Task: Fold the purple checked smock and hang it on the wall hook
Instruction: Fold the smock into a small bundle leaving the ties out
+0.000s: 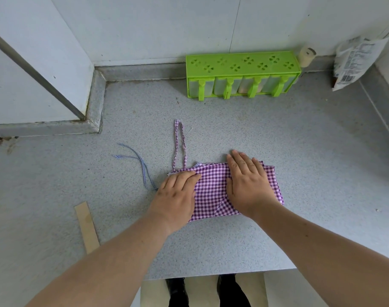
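Head view: the purple checked smock [213,191] lies folded into a compact pad on the grey speckled counter [277,134], just below the middle of the frame, its long axis running left to right. Both hands press it flat with straight fingers — the left hand [178,191] on its left edge, the right hand [246,182] over its right half, neither one curled round the cloth. The smock's purple loop strap [179,142] sticks out from the pad's upper left corner and points toward the top of the frame, so it lies nearest the left hand's fingertips; that loop is probably what must go over the hook. No wall hook shows in the frame.

A thin blue cord [140,162] trails left of the pad, its near end reaching to the left hand — whether it belongs to the smock I cannot tell. A strip of tan tape [87,227] lies at lower left, well apart. At the upper right stand a green condiment rack [242,63], a small cream container [307,56] and a printed plastic bag [355,60], none in the way.
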